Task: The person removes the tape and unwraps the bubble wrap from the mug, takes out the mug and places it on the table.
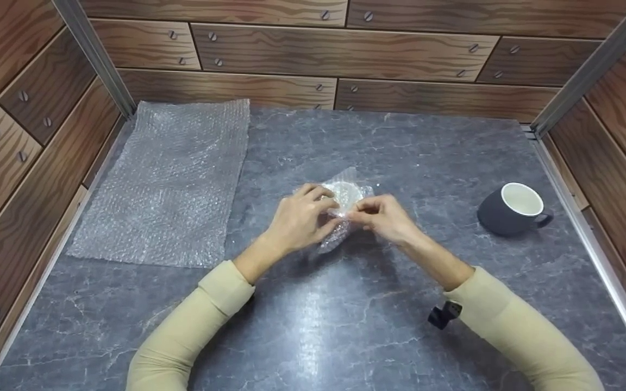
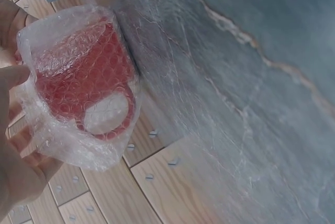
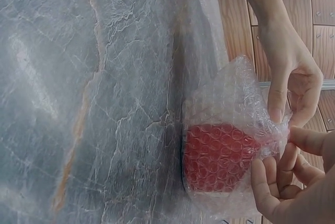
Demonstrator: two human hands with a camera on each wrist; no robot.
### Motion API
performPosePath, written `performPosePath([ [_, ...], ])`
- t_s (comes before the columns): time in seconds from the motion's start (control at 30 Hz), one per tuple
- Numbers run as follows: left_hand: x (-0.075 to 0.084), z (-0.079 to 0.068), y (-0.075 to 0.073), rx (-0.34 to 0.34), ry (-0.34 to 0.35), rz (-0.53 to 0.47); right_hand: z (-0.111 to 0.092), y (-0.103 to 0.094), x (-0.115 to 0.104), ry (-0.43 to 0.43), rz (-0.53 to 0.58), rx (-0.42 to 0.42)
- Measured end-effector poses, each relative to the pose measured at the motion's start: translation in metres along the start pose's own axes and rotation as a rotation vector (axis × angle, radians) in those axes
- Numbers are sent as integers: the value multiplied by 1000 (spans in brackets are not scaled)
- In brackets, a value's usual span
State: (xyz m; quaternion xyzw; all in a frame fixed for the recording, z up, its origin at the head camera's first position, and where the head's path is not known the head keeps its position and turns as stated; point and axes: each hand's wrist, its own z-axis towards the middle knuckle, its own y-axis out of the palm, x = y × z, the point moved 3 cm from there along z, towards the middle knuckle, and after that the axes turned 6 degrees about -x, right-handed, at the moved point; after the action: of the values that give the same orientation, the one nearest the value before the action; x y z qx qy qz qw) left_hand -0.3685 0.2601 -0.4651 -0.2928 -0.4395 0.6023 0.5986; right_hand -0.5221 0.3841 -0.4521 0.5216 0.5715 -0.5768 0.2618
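A red mug (image 3: pixel 214 156) stands near the middle of the table, wrapped in clear bubble wrap (image 3: pixel 225 93). Its handle shows through the plastic in the left wrist view, and a pale round end faces up in the head view. My left hand (image 1: pixel 303 217) pinches the gathered wrap between thumb and fingers at the mug's side. From the other side my right hand (image 1: pixel 385 217) grips the same bunched edge with thumb and forefinger, close to the left fingertips. The exact fold under the fingers is partly hidden.
A flat sheet of bubble wrap (image 1: pixel 166 184) lies on the left of the grey marbled table (image 1: pixel 313 326). At the right stands a dark grey mug (image 1: pixel 500 214) with a white inside, handle toward the right. Wood-patterned walls (image 1: pixel 345 51) and metal posts border the table.
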Motion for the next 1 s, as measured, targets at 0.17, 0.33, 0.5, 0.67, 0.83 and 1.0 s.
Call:
performPosePath([
  [0.17, 1, 0, 0, -12, -17, -10, 0, 0, 1, 3, 0, 2],
  [0.33, 1, 1, 0, -17, -21, -14, 1, -1, 1, 2, 4, -9],
  [0.5, 1, 1, 0, -26, -24, -21, 1, -2, 1, 14, 15, -30],
  [0.67, 1, 0, 1, -14, -21, -36, -1, -4, 2, 40, 27, -52],
  [0.83, 1, 0, 1, -16, -19, -36, -1, -3, 2, 30, 24, -39],
  [1.0, 1, 1, 0, -28, -22, -27, 0, -1, 3, 2, 13, 2],
])
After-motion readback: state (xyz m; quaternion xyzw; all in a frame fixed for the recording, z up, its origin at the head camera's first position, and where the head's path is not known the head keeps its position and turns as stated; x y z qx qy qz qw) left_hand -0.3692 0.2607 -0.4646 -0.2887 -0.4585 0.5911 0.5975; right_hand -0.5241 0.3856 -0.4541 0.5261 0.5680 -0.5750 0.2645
